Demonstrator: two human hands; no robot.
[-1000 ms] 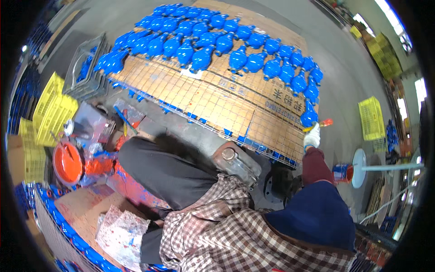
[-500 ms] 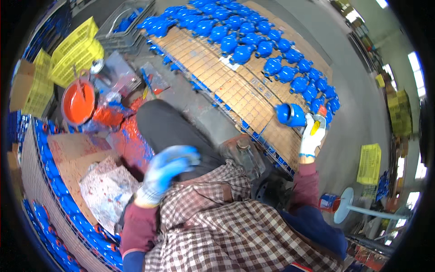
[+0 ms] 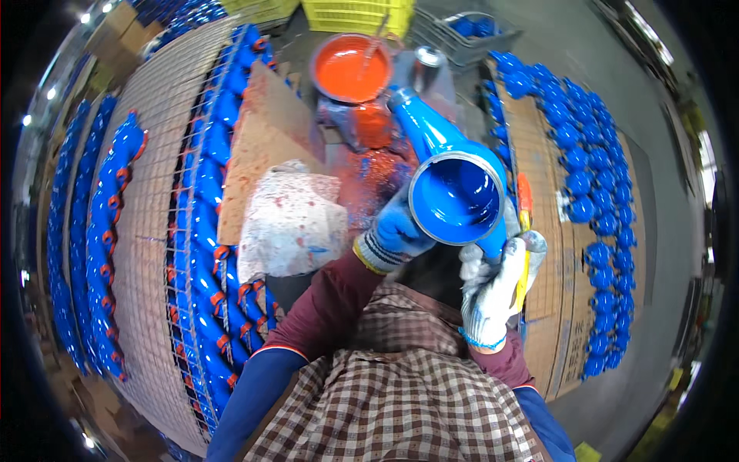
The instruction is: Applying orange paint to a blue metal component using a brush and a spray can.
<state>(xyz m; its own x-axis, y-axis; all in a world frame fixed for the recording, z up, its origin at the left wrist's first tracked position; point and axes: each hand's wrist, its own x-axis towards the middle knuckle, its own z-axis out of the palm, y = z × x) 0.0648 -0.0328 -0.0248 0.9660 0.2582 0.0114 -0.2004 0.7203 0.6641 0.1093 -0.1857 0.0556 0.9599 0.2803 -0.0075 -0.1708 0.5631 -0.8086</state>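
Note:
My left hand (image 3: 396,231), in a blue-stained knit glove, grips a glossy blue casting (image 3: 440,132) by its side. The casting's wide round mouth faces up toward me, and a narrower neck points to the far left. My right hand (image 3: 496,289), in a white glove, has its fingers at the casting's near right end. Held in that same hand is a paintbrush (image 3: 523,269) with a yellow handle and an orange tip that points away from me. Beyond the casting stands a bowl of orange paint (image 3: 351,68) with a stick in it.
On the left, a wire rack (image 3: 158,254) bears blue castings with orange-painted ends. A paint-spotted white cloth (image 3: 292,219) lies by a cardboard sheet (image 3: 265,146). At right, several plain blue castings (image 3: 604,189) line a cardboard-covered rack (image 3: 543,308). Behind are a can (image 3: 427,68) and crates (image 3: 358,17).
My right hand has brought the blue casting from the right-hand rack to in front of me. My left hand has moved over and taken hold of it. The view has turned left.

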